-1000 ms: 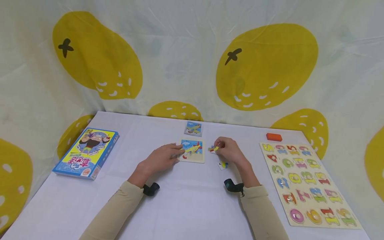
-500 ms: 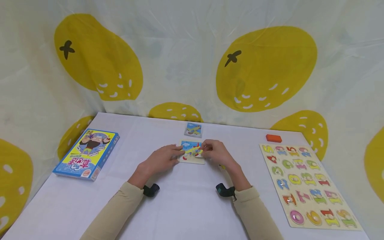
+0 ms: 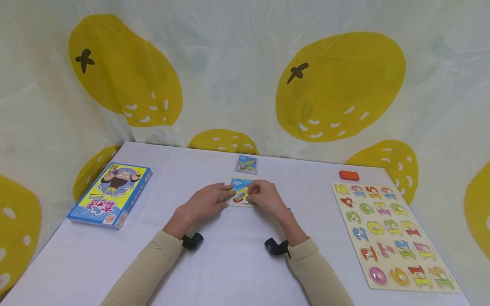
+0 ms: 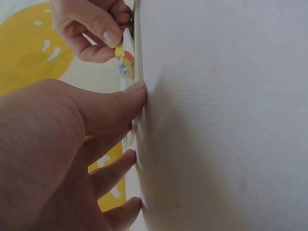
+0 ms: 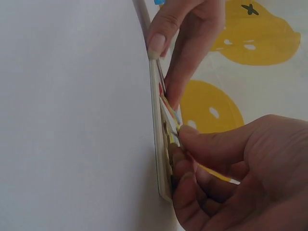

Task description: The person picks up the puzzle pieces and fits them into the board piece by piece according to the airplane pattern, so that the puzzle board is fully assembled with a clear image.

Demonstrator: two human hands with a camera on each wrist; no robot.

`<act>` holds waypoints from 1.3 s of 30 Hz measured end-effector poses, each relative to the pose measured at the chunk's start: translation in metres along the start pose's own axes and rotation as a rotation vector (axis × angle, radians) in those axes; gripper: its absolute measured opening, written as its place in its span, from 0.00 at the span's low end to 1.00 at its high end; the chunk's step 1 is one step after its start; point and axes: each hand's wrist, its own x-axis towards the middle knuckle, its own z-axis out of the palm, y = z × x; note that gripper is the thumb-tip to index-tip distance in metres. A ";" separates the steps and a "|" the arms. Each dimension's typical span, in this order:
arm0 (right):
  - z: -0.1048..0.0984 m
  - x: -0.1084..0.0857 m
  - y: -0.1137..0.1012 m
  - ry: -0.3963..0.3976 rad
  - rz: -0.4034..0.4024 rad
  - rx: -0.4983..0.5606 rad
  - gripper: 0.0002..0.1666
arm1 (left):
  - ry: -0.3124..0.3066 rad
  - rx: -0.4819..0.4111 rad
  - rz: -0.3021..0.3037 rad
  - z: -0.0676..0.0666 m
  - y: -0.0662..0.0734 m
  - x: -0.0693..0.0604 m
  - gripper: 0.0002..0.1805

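Observation:
A small airplane jigsaw puzzle with a pale wooden frame (image 3: 235,204) lies in front of me. My left hand (image 3: 206,201) rests at its left side. Its thumb touches the near edge and the fingers are extended, as the left wrist view shows. Over the right part of the puzzle, my right hand (image 3: 267,197) pinches a colored puzzle piece (image 5: 168,117) between thumb and fingers. The piece is tilted, its lower edge at the frame; whether it sits in its spot cannot be seen. Past my right wrist, a sliver of another loose puzzle piece (image 3: 289,209) peeks out.
Behind the puzzle lies a small airplane picture card (image 3: 246,164). A blue and yellow box (image 3: 111,195) is at the left. On the right are a wooden number board (image 3: 388,264) and an orange block (image 3: 349,175). A patterned cloth (image 3: 229,85) hangs behind the white table (image 3: 237,263).
My right hand has moved left with the pinched piece, from beside the puzzle to over it. The other loose piece is now mostly covered by my right wrist. My left hand has stayed put.

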 end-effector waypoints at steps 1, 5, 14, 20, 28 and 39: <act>0.001 0.000 -0.001 0.004 0.003 -0.014 0.04 | 0.000 0.000 0.001 0.000 0.000 0.000 0.25; 0.005 -0.002 -0.004 0.015 0.016 -0.059 0.04 | 0.004 -0.008 0.000 0.000 0.001 0.000 0.25; 0.012 -0.003 -0.007 0.086 0.024 -0.202 0.05 | 0.022 -0.008 0.012 0.002 -0.001 0.001 0.25; 0.011 -0.002 -0.002 0.094 0.030 -0.205 0.08 | 0.017 -0.007 -0.006 0.003 0.000 0.001 0.25; 0.004 -0.001 0.003 0.092 0.040 -0.240 0.14 | 0.036 0.007 0.032 0.003 0.006 0.002 0.24; 0.003 -0.004 0.003 0.058 0.049 -0.235 0.14 | 0.034 0.063 0.061 0.005 0.010 -0.004 0.25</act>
